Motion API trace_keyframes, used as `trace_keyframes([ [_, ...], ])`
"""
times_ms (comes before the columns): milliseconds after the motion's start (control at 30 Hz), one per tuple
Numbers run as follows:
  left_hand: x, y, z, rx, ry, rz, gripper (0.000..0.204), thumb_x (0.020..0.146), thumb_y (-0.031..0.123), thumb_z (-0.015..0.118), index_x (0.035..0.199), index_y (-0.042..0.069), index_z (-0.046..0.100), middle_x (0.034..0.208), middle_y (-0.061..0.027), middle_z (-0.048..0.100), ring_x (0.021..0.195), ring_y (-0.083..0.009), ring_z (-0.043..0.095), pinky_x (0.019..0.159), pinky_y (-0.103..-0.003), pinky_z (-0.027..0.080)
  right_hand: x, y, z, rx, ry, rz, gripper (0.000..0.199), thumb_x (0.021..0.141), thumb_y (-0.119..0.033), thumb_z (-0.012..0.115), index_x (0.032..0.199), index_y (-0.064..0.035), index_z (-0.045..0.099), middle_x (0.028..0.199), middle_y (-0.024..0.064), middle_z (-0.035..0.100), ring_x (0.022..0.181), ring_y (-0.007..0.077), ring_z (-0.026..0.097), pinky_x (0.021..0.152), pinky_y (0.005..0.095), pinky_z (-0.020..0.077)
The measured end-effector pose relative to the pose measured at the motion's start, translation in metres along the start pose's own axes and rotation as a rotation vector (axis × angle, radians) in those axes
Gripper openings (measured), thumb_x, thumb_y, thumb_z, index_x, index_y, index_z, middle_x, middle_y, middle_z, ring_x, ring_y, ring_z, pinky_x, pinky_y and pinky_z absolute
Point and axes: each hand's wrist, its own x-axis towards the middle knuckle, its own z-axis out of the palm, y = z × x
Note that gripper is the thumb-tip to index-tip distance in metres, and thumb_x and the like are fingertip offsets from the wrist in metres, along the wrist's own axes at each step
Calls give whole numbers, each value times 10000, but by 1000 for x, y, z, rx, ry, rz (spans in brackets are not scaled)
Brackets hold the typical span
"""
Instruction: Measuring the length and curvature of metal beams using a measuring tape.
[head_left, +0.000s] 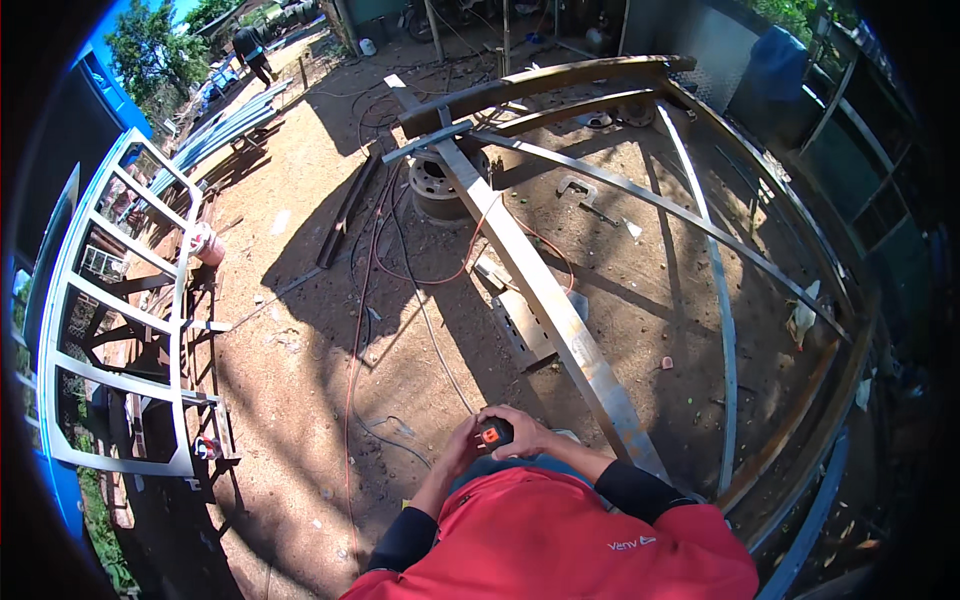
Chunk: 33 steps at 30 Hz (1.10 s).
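Note:
Close to my body, my two hands meet around a small black rounded object (495, 432) with an orange patch on its face; its kind is too small to make out. My right hand (522, 428) curls around its far and right side. The fingers of my left hand (462, 446) close against its left side. A thin dark cable (435, 340) runs along the ground up to my hands; whether it joins the object I cannot tell. Just ahead and to the right, a long pale metal beam (545, 290) slants away from me, touched by neither hand.
The beam's far end lies over a wheel rim (437, 190), by a curved rusty beam (540, 88). Orange hoses or cords (352, 370) trail over the dirt. A white metal frame (178, 330) and a pinkish bucket (207, 245) stand left. A clamp (577, 188) lies beyond the beam.

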Motion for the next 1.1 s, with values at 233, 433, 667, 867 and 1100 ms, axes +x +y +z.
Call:
trace_keyframes([
  [233,8,65,41,-813,-77,194,700,958,624,352,1397,93,479,1239,-139,591,1145,-322,571,955,-501,495,112,-41,-36,625,-340,-34,785,540,-238,816,1243,-90,500,1217,69,511,1188,190,465,1056,326,331],
  [433,48,165,56,-652,-210,189,668,994,559,338,1437,67,425,1384,-158,519,1234,-366,532,1054,-537,415,190,-30,-94,272,-320,15,717,806,-380,730,1368,-43,441,1236,98,510,1177,219,496,1045,351,363],
  [667,137,293,-7,-374,-248,110,578,974,476,401,1386,74,445,1368,-167,528,1192,-363,567,929,-603,478,322,26,-144,-86,19,201,513,996,-367,482,1343,11,476,1262,220,596,1171,339,588,991,418,459],
  [867,214,421,-42,40,-246,113,614,957,420,515,1447,69,399,1378,-117,531,1234,-251,554,968,-416,495,424,37,-182,-145,213,424,418,944,-383,597,1085,4,672,914,130,680,833,180,631,756,352,511],
  [1100,317,529,-77,192,-274,85,476,978,324,551,1378,75,479,1279,-44,586,1139,-153,587,967,-313,474,548,106,-225,72,292,542,314,872,-330,709,929,-21,725,734,38,657,648,89,574,583,292,479],
])
